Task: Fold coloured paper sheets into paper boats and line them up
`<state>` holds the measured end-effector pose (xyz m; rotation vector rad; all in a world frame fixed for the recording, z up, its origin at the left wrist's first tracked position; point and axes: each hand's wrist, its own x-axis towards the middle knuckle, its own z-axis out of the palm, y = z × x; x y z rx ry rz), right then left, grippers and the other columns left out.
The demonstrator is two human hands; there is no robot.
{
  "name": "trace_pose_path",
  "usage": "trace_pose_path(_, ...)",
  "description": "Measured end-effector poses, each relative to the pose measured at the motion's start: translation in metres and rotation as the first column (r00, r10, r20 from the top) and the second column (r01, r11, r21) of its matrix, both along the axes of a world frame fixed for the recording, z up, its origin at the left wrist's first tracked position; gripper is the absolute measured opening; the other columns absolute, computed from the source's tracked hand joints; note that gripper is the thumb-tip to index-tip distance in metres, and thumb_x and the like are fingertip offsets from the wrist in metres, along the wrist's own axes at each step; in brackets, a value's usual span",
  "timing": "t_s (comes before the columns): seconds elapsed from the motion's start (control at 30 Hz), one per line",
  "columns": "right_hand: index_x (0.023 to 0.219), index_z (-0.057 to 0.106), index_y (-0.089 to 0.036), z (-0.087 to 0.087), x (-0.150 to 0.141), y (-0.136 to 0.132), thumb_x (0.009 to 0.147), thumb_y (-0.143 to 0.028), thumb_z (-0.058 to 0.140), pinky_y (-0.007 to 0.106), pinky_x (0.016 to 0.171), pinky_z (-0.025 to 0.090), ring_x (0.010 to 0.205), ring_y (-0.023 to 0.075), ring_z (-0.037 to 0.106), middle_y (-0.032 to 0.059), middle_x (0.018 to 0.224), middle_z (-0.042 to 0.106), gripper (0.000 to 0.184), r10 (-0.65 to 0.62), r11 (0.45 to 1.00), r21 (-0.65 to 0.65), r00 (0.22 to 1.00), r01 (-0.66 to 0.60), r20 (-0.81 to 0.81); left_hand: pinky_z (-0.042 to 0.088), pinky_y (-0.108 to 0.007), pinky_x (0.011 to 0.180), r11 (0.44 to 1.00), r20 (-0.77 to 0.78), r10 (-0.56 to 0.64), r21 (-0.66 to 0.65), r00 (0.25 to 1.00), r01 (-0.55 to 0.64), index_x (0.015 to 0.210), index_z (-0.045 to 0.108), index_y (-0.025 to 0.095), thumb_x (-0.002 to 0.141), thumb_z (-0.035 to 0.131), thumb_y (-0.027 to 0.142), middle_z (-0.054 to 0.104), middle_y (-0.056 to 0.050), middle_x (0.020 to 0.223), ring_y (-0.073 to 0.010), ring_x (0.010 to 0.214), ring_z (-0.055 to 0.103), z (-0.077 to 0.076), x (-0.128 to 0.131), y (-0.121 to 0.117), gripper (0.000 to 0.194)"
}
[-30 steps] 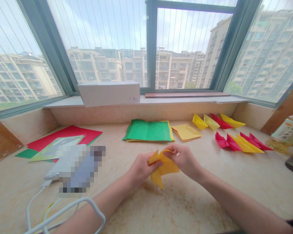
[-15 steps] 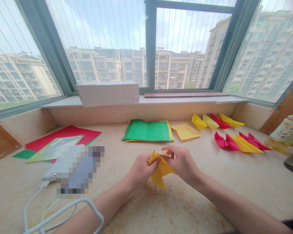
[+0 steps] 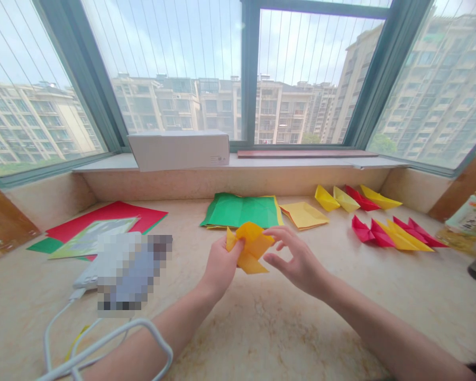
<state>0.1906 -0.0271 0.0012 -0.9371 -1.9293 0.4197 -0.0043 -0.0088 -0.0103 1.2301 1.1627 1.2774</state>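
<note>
A partly folded yellow paper piece point(image 3: 250, 245) is held up above the marble counter point(image 3: 262, 328). My left hand point(image 3: 221, 267) pinches its left side, thumb on top. My right hand point(image 3: 295, 259) hovers just to the right of it with fingers spread, and its fingertips are near the paper's right edge without gripping it.
Flat green and yellow sheets point(image 3: 241, 211) lie behind the hands, a folded yellow sheet point(image 3: 303, 215) beside them. Several finished red and yellow folded boats point(image 3: 384, 222) sit at the right. Red and green sheets point(image 3: 107, 222) and a white cable point(image 3: 103, 344) lie at the left. A white box point(image 3: 178, 150) rests on the sill.
Both hands rose with the yellow paper. My right hand let go of it and opened; the left hand alone now holds it, turned to a new angle.
</note>
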Motion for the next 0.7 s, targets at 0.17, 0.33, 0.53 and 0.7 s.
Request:
trace_pose_path(0.17, 0.121, 0.056, -0.024, -0.005, -0.002, 0.002, 0.086, -0.032, 0.065, 0.03, 0.064, 0.054, 0.076, 0.0171, 0.063, 0.0048, 0.096, 0.067, 0.037, -0.075, 0.993, -0.089, 0.997, 0.072, -0.022, 0.052, -0.025, 0.057, 0.999, 0.037, -0.047, 0.016, 0.998, 0.047, 0.1, 0.066, 0.012, 0.072, 0.072, 0.058, 0.071, -0.008, 0.088, -0.0202, 0.073, 0.067, -0.001, 0.001, -0.001, 0.054)
trace_pose_path(0.33, 0.104, 0.059, -0.023, -0.01, 0.0, 0.008, 0.087, -0.027, 0.061, 0.028, 0.061, 0.051, 0.073, 0.0162, 0.062, 0.0042, 0.094, 0.068, 0.017, -0.121, 0.991, -0.06, 0.991, 0.117, -0.054, 0.052, -0.025, 0.06, 0.997, 0.043, -0.068, 0.045, 0.997, 0.066, 0.105, 0.063, 0.013, 0.075, 0.07, 0.057, 0.071, -0.008, 0.09, -0.0196, 0.076, 0.067, 0.003, 0.001, -0.003, 0.053)
trace_pose_path(0.53, 0.093, 0.062, -0.022, -0.011, 0.004, 0.011, 0.092, -0.026, 0.055, 0.033, 0.072, 0.053, 0.079, 0.019, 0.064, 0.0048, 0.093, 0.071, 0.008, -0.087, 0.994, 0.069, 0.996, 0.086, 0.013, 0.051, -0.025, 0.054, 0.998, 0.023, -0.069, 0.005, 0.997, 0.069, 0.108, 0.06, 0.015, 0.075, 0.07, 0.056, 0.069, -0.008, 0.091, -0.02, 0.073, 0.067, 0.005, 0.002, -0.005, 0.054)
trace_pose_path(0.7, 0.105, 0.064, -0.022, -0.014, 0.007, 0.016, 0.094, -0.029, 0.055, 0.035, 0.075, 0.054, 0.078, 0.0192, 0.065, 0.0072, 0.1, 0.072, 0.016, -0.146, 0.986, 0.081, 0.989, 0.148, -0.024, 0.053, -0.029, 0.068, 0.975, 0.077, -0.22, -0.002, 0.973, 0.22, 0.114, 0.054, 0.015, 0.072, 0.077, 0.046, 0.069, -0.009, 0.099, -0.0203, 0.082, 0.067, 0.006, 0.006, -0.009, 0.058)
